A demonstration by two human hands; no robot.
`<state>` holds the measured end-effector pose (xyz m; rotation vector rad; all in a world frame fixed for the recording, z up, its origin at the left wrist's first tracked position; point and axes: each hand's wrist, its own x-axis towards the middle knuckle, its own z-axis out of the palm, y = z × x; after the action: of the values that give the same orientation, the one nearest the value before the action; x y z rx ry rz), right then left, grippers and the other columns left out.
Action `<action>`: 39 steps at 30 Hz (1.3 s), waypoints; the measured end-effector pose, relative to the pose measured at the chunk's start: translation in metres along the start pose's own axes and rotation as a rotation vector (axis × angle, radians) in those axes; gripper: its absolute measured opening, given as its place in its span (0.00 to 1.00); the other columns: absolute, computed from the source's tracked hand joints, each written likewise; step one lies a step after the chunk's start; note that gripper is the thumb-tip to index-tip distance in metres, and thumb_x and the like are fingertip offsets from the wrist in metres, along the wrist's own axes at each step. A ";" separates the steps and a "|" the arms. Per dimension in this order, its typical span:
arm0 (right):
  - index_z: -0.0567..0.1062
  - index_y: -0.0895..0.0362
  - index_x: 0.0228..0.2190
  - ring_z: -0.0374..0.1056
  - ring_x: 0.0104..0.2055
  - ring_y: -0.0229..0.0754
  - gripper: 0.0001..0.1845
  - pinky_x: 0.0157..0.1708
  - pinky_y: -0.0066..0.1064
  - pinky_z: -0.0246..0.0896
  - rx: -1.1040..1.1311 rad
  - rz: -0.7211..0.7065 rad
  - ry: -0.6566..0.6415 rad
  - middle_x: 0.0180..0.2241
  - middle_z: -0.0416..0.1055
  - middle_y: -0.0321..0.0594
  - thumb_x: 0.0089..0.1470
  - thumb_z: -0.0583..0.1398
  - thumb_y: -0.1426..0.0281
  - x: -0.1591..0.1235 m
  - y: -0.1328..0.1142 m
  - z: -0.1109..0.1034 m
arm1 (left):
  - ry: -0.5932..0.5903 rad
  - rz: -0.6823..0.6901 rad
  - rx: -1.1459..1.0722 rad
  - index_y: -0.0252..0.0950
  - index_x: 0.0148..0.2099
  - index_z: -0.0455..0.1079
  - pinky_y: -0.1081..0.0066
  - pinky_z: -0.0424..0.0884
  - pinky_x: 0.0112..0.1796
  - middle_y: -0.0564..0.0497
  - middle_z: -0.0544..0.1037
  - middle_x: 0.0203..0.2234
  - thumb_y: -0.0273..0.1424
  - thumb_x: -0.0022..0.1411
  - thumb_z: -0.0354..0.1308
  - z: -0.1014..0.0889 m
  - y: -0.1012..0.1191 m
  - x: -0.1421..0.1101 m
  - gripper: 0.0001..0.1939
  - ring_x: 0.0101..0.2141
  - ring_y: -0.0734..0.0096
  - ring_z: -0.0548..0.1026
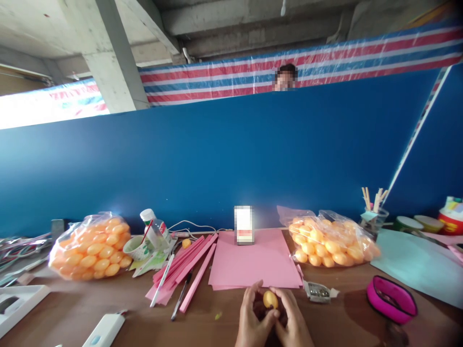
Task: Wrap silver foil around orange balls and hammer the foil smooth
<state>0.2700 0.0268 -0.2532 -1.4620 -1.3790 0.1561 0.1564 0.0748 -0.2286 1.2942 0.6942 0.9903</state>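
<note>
A small orange egg-shaped ball (pixel 270 300) is held between my two hands, just above the table near its front edge. My left hand (pixel 251 315) curves around it from the left, with the thumb at its lower side. From the right, my right hand (pixel 292 318) closes around the ball, its fingertips beside the ball's upper edge. The thumbs come close together below it; the hands partly hide its underside. Beyond my fingertips lies a stack of pink paper (pixel 253 262). To the right of my right hand sits a small clear packet of metal pieces (pixel 318 292).
Bags of orange balls stand at the left (pixel 96 255) and right (pixel 321 241). Pink paper strips (pixel 191 260), a pen (pixel 181 296), a paper cup (pixel 136 248) and a bottle (pixel 155 229) lie leftward. A magenta case (pixel 392 300) is at right. A blue partition (pixel 217 164) rises behind.
</note>
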 end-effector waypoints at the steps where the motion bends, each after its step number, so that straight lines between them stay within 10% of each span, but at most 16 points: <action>1: 0.64 0.54 0.46 0.68 0.46 0.44 0.21 0.44 0.32 0.66 0.008 0.007 -0.009 0.43 0.69 0.44 0.48 0.52 0.78 0.000 -0.001 0.000 | 0.008 -0.004 0.002 0.37 0.53 0.60 0.65 0.73 0.36 0.45 0.72 0.38 0.36 0.47 0.63 0.000 0.000 0.000 0.30 0.35 0.63 0.75; 22: 0.64 0.53 0.47 0.68 0.46 0.45 0.20 0.44 0.32 0.67 0.091 0.055 -0.010 0.44 0.69 0.44 0.50 0.55 0.74 0.002 -0.006 -0.002 | -0.024 -0.005 0.004 0.35 0.50 0.65 0.60 0.65 0.49 0.41 0.74 0.44 0.37 0.57 0.55 -0.002 0.010 0.000 0.19 0.46 0.58 0.71; 30: 0.65 0.51 0.48 0.66 0.48 0.44 0.30 0.46 0.33 0.65 0.130 0.046 -0.022 0.46 0.67 0.42 0.43 0.52 0.83 -0.002 0.001 0.001 | -0.024 -0.055 0.016 0.35 0.51 0.64 0.64 0.71 0.38 0.42 0.74 0.39 0.36 0.41 0.67 0.001 0.006 0.000 0.33 0.37 0.59 0.75; 39: 0.66 0.53 0.48 0.67 0.47 0.45 0.24 0.46 0.34 0.66 0.063 0.021 0.003 0.45 0.70 0.43 0.48 0.55 0.78 0.000 -0.001 0.001 | -0.058 -0.026 -0.022 0.35 0.47 0.67 0.62 0.68 0.44 0.43 0.76 0.39 0.34 0.54 0.58 0.000 0.012 0.001 0.18 0.41 0.60 0.74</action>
<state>0.2690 0.0273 -0.2525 -1.4244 -1.3449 0.2092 0.1546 0.0752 -0.2168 1.2868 0.6526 0.9336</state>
